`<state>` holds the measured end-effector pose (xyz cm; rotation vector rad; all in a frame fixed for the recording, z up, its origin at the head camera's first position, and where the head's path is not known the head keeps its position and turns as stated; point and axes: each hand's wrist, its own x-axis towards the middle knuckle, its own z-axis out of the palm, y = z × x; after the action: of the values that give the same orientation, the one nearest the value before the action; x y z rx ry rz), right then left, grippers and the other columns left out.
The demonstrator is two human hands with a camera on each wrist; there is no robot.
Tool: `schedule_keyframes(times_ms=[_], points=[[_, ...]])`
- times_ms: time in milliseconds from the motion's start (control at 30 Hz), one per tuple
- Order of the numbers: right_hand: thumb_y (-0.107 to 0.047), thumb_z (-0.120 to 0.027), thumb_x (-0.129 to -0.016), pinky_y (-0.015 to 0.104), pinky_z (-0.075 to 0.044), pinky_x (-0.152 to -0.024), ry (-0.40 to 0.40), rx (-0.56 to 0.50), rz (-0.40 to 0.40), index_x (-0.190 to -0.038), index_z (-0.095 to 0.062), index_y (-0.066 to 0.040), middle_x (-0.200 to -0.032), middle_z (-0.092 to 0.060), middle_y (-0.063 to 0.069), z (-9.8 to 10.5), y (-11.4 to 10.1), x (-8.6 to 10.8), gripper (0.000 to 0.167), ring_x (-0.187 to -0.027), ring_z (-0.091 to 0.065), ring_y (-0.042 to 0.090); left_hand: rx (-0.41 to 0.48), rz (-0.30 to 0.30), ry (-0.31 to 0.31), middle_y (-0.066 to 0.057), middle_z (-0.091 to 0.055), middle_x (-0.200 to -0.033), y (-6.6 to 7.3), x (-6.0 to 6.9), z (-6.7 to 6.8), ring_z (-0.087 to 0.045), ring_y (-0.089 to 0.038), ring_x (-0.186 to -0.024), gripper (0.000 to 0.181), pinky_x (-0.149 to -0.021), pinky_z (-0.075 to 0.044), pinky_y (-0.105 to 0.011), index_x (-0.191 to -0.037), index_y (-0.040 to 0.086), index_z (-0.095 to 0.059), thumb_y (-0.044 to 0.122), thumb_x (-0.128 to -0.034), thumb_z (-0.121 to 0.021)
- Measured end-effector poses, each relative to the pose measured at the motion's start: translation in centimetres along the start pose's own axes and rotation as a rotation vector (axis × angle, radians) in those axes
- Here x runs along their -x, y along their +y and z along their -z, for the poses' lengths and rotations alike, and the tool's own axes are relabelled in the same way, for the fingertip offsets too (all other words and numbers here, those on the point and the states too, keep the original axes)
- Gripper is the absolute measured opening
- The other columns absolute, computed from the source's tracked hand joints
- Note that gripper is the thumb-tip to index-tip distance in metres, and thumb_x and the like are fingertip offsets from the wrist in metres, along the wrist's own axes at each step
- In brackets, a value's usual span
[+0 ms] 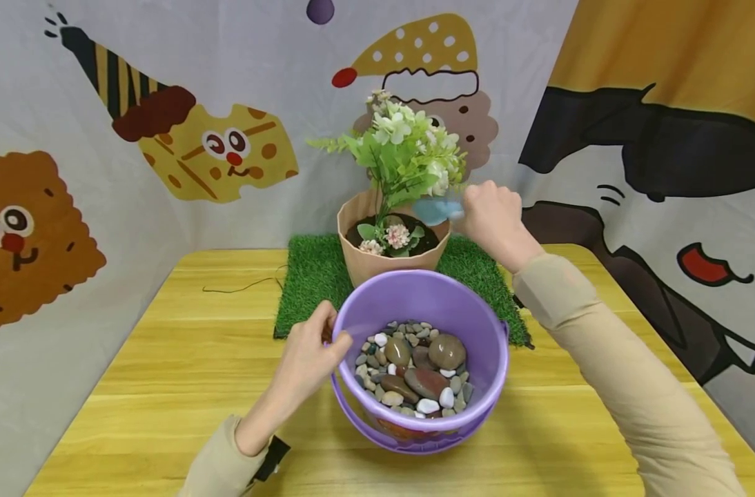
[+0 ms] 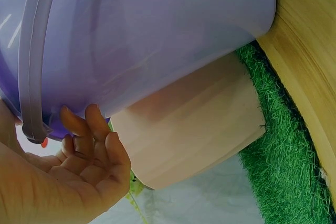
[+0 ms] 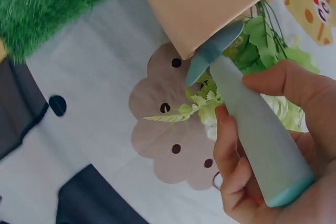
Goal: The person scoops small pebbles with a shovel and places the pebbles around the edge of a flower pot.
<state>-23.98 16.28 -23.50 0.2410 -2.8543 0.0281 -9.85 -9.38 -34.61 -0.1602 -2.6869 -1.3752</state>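
Observation:
A purple bucket (image 1: 439, 297) with several wet pebbles (image 1: 424, 376) and larger stones inside stands at the front middle of the table. My left hand (image 1: 312, 352) grips its left rim, thumb over the edge and fingers against the outside, beside the bucket's handle (image 2: 32, 61). My right hand (image 1: 494, 217) holds a small garden trowel by its thick pale grip (image 3: 260, 135). The trowel's blue blade (image 1: 435, 210) is over the right rim of a peach flowerpot (image 1: 368, 261). In the pot are dark soil, white-flowered greenery (image 1: 408, 148) and pink blossoms (image 1: 397, 236).
Green artificial turf (image 1: 312, 283) lies under the flowerpot, on the yellow wooden table (image 1: 185, 366). A thin dark thread (image 1: 241, 286) lies left of the turf. Behind hangs a cloth backdrop (image 1: 247, 55) with cartoon figures. The bucket stands close in front of the pot.

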Motion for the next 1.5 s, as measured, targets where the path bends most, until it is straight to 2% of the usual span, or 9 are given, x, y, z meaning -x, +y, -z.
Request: schedule_keyframes(times_ms=[100, 267, 400, 500, 600, 667, 933, 1200, 1500], points=[[-0.029, -0.068, -0.078, 0.031, -0.029, -0.043, -0.028, -0.072, -0.017, -0.054, -0.03, -0.015, -0.055, -0.024, -0.001, 0.2, 0.8, 0.7, 0.047, -0.051, -0.033, 0.02, -0.001, -0.004, 0.003, -0.004, -0.057, -0.066, -0.1, 0.0, 0.0, -0.052, -0.012, -0.057, 0.011, -0.046, -0.046, -0.022, -0.081, 0.011, -0.048, 0.01, -0.0756, -0.058], [-0.03, -0.068, -0.079, 0.028, -0.028, -0.04, -0.042, -0.154, -0.02, -0.05, -0.047, -0.012, -0.048, -0.035, -0.001, 0.8, 1.7, 2.0, 0.04, -0.045, -0.037, 0.018, 0.007, -0.012, 0.003, -0.004, -0.056, -0.066, -0.3, 0.0, -0.1, -0.052, -0.012, -0.056, 0.011, -0.046, -0.045, -0.022, -0.081, 0.011, -0.048, 0.009, -0.0755, -0.058], [-0.024, -0.066, -0.08, 0.028, -0.029, -0.04, -0.023, -0.198, -0.011, -0.058, -0.06, -0.008, -0.049, -0.041, 0.001, 1.7, 2.3, 3.4, 0.028, -0.044, -0.037, 0.016, 0.005, -0.016, 0.006, -0.004, -0.056, -0.065, -0.3, 0.1, 0.0, -0.051, -0.012, -0.056, 0.012, -0.045, -0.045, -0.022, -0.08, 0.011, -0.048, 0.009, -0.0754, -0.058], [-0.02, -0.066, -0.08, 0.029, -0.03, -0.041, -0.022, -0.224, 0.001, -0.071, -0.068, -0.005, -0.054, -0.05, 0.004, 2.7, 2.7, 4.4, 0.018, -0.045, -0.04, 0.017, 0.001, -0.018, 0.011, -0.004, -0.056, -0.065, -0.3, 0.1, 0.0, -0.051, -0.011, -0.057, 0.012, -0.046, -0.046, -0.022, -0.08, 0.011, -0.048, 0.009, -0.0754, -0.058], [-0.021, -0.067, -0.081, 0.03, -0.031, -0.041, -0.041, -0.227, 0.018, -0.081, -0.072, -0.004, -0.058, -0.054, 0.007, 4.0, 2.8, 5.4, 0.018, -0.046, -0.042, 0.019, -0.004, -0.017, 0.014, -0.004, -0.057, -0.066, -0.2, 0.1, 0.1, -0.052, -0.011, -0.057, 0.012, -0.046, -0.046, -0.022, -0.081, 0.011, -0.048, 0.009, -0.0756, -0.058], [-0.022, -0.067, -0.081, 0.029, -0.031, -0.041, -0.065, -0.222, 0.027, -0.086, -0.073, -0.004, -0.06, -0.056, 0.007, 4.8, 2.7, 6.1, 0.019, -0.047, -0.043, 0.019, -0.006, -0.013, 0.012, -0.004, -0.057, -0.066, -0.2, 0.1, 0.1, -0.052, -0.012, -0.057, 0.012, -0.046, -0.045, -0.022, -0.081, 0.011, -0.048, 0.009, -0.0759, -0.058], [-0.022, -0.069, -0.077, 0.028, -0.032, -0.044, -0.125, -0.159, 0.124, -0.081, -0.07, -0.011, -0.061, -0.056, 0.001, 6.4, 2.0, 8.3, 0.011, -0.05, -0.045, 0.017, -0.002, -0.009, 0.005, -0.005, -0.057, -0.067, -0.2, 0.1, 0.2, -0.052, -0.012, -0.058, 0.012, -0.046, -0.046, -0.022, -0.081, 0.011, -0.048, 0.009, -0.0761, -0.058], [-0.016, -0.074, -0.072, 0.026, -0.036, -0.045, -0.164, -0.119, 0.247, -0.077, -0.069, -0.014, -0.066, -0.059, -0.002, 5.9, 1.1, 9.5, 0.007, -0.054, -0.047, 0.013, -0.003, -0.027, 0.011, -0.004, -0.058, -0.066, -0.3, 0.0, 0.1, -0.052, -0.011, -0.057, 0.012, -0.047, -0.046, -0.022, -0.08, 0.011, -0.048, 0.009, -0.0754, -0.058], [-0.012, -0.074, -0.065, 0.025, -0.033, -0.04, -0.107, -0.031, 0.394, -0.067, -0.063, -0.018, -0.061, -0.055, -0.005, 4.3, 0.0, 10.4, 0.012, -0.05, -0.043, 0.011, 0.003, -0.02, -0.002, -0.004, -0.056, -0.066, -0.2, 0.0, 0.1, -0.05, -0.012, -0.056, 0.011, -0.045, -0.045, -0.021, -0.081, 0.01, -0.048, 0.009, -0.0756, -0.058]])
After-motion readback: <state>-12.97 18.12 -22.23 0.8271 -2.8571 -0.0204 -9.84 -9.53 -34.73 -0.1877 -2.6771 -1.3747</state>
